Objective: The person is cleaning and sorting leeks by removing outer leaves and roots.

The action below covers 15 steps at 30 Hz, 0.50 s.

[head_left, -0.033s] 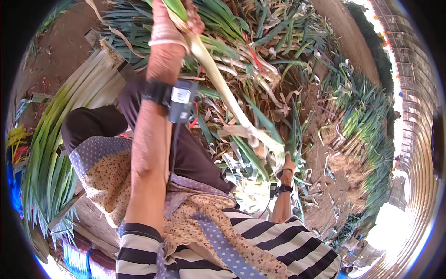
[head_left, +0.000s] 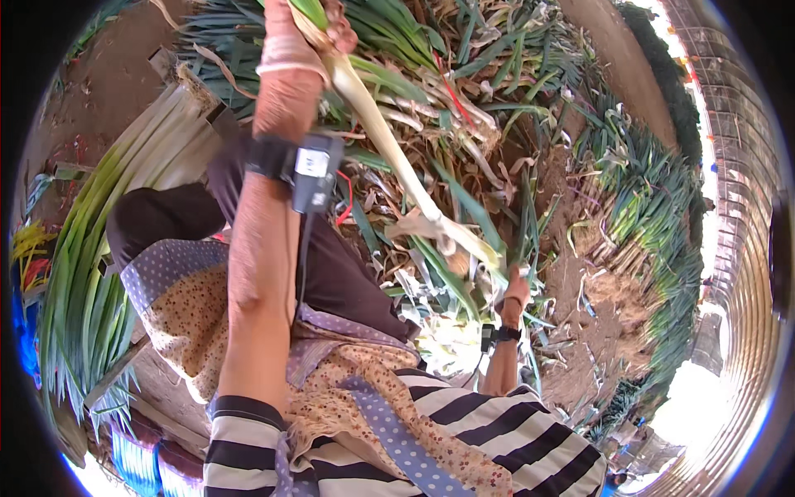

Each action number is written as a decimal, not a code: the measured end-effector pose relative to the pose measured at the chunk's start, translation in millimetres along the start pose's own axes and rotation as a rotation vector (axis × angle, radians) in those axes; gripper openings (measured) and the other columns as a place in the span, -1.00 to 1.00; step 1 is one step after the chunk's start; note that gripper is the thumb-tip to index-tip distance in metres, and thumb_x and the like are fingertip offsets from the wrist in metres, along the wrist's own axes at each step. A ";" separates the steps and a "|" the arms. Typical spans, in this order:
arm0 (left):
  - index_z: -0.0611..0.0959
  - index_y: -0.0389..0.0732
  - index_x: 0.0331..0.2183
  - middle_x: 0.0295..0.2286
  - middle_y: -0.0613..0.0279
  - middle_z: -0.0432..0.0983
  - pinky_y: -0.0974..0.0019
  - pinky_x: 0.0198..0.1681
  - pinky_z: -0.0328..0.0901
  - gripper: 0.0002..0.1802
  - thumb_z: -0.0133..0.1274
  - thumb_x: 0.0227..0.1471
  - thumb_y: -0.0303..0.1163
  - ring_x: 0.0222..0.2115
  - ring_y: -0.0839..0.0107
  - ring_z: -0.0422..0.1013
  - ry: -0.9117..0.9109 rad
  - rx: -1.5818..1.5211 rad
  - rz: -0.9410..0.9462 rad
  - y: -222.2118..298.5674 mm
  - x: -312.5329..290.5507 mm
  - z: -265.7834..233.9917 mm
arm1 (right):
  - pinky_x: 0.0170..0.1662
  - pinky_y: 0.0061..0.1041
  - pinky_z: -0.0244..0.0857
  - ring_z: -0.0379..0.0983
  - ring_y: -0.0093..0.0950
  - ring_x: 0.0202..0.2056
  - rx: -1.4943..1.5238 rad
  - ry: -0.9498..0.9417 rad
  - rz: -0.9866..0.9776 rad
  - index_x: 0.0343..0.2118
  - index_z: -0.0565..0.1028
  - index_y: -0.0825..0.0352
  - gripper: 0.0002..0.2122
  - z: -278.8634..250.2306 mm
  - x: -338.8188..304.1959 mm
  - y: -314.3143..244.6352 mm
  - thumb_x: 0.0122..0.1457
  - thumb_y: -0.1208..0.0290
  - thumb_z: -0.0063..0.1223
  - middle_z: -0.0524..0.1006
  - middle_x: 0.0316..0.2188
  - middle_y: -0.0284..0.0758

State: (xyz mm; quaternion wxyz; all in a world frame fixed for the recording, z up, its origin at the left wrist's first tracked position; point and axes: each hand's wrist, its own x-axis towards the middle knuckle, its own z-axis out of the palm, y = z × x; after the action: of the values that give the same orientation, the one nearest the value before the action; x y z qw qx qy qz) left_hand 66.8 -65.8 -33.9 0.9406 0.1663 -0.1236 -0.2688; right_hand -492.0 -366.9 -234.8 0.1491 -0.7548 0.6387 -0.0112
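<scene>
My left hand (head_left: pixel 291 51) is raised at the top of the view, closed round the upper part of a long leek (head_left: pixel 389 153) where the white stalk turns green. The stalk slants down and to the right, with loose pale skin hanging near its lower end. My right hand (head_left: pixel 515 291) is low at centre right, closed at that lower end among dry leaves; its fingers are small and partly hidden. A black device is strapped to each wrist, the left one (head_left: pixel 310 170) and the right one (head_left: pixel 494 335).
A stack of trimmed leeks (head_left: pixel 91 273) lies along my left side. Untrimmed leeks and dry peelings (head_left: pixel 464 91) are heaped ahead, with more leek rows (head_left: pixel 662 215) on soil at right. Blue crates (head_left: pixel 137 464) sit at lower left. A patterned apron (head_left: pixel 190 306) covers my lap.
</scene>
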 end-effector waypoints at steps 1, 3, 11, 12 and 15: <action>0.47 -0.19 -0.52 -0.74 0.31 0.29 0.35 -0.70 0.13 -0.44 0.05 -0.05 0.19 -0.78 0.43 0.22 0.064 0.006 0.030 9.1 -9.2 1.1 | -0.19 -0.22 0.24 0.43 -0.10 -0.30 0.096 -0.083 0.090 -0.25 0.50 0.53 -0.34 -12.8 -16.4 -63.0 0.07 -0.19 -0.07 0.51 -0.36 0.01; 0.48 -0.19 -0.50 -0.71 0.29 0.31 0.33 -0.69 0.17 -0.45 0.06 -0.04 0.18 -0.76 0.41 0.24 0.095 0.022 0.060 15.4 -11.8 1.5 | 0.08 -0.37 0.17 0.35 -0.25 -0.03 0.401 -0.098 -0.310 0.00 0.42 0.36 -0.58 -30.5 -41.1 -127.7 0.16 0.18 -0.03 0.44 -0.06 -0.16; 0.50 -0.19 -0.40 -0.62 0.22 0.40 0.25 -0.65 0.33 -0.50 0.08 -0.02 0.11 -0.70 0.36 0.36 0.245 0.076 0.228 35.0 6.2 -22.4 | -0.34 -0.60 0.31 0.42 -0.55 -0.40 0.676 -1.026 -0.496 -0.10 0.49 0.34 -0.57 -36.1 -114.0 -282.9 0.14 0.06 0.04 0.54 -0.36 -0.35; 0.50 -0.19 -0.39 -0.61 0.21 0.41 0.24 -0.64 0.35 -0.50 0.09 -0.01 0.10 -0.69 0.35 0.37 0.263 0.084 0.269 41.2 7.4 -28.2 | -0.39 -0.61 0.28 0.40 -0.60 -0.43 0.644 -0.999 -0.468 -0.14 0.52 0.33 -0.57 -47.8 -126.4 -288.5 0.13 0.04 0.04 0.53 -0.42 -0.37; 0.47 -0.14 -0.46 -0.66 0.26 0.37 0.26 -0.64 0.33 -0.53 0.06 0.00 0.12 -0.68 0.36 0.36 0.352 0.233 0.260 12.5 0.8 8.8 | -0.48 -0.65 0.25 0.36 -0.68 -0.52 0.676 -0.891 -0.405 -0.23 0.56 0.34 -0.59 -65.2 -143.9 -290.9 0.12 0.02 0.05 0.51 -0.52 -0.38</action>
State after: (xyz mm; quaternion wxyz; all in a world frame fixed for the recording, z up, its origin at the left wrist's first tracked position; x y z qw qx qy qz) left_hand 70.5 -58.4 -21.1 0.9488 0.3006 -0.0084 -0.0965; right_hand -252.5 -200.7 -77.9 0.6298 -0.7043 0.3188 0.0755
